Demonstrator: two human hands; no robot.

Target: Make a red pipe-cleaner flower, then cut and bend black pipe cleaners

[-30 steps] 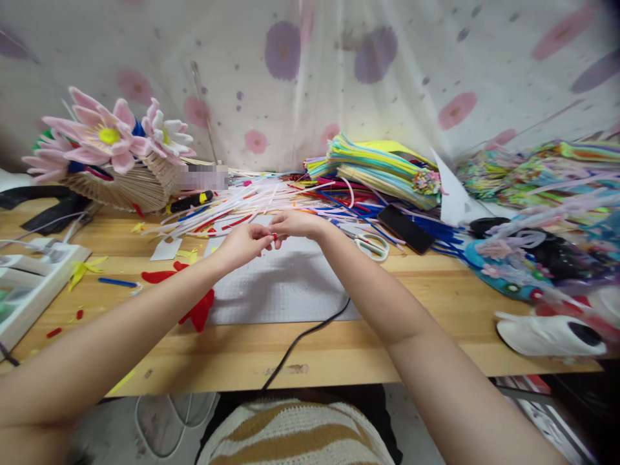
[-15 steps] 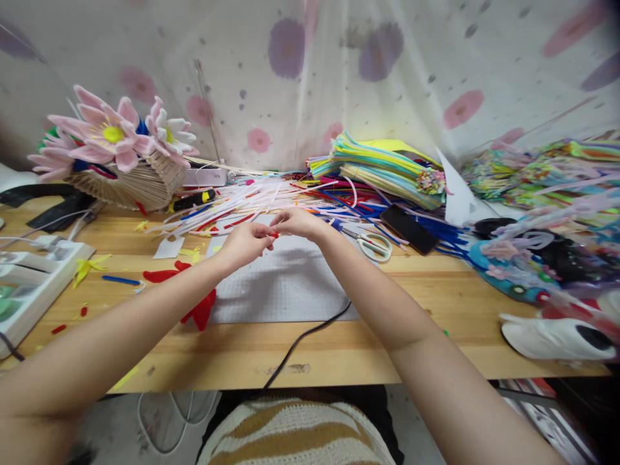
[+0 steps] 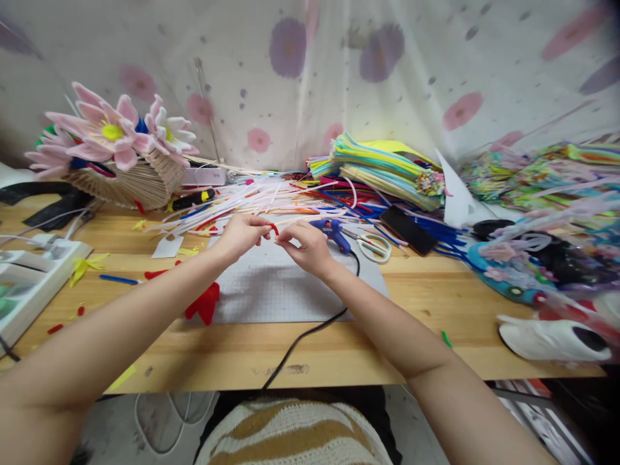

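Observation:
My left hand pinches a short, bent piece of red pipe cleaner above the back of a grey gridded mat. The fingertips of my right hand close at the lower end of that same piece. Beneath my left forearm lies a red fuzzy petal shape, partly covered by the arm. A blue glue gun rests just beyond my right hand, its black cord running down over the front edge. Scissors with pale handles lie right of the gun.
Loose pipe cleaners spread along the back, with a thick yellow and blue bundle on them. A black phone lies to the right. At left stand a basket with pink fuzzy flowers and a white power strip. A white mouse-like object sits at right.
My hands have parted slightly, the right moving right and down, so more of the red pipe cleaner shows between them. The glue gun is now uncovered behind my right hand.

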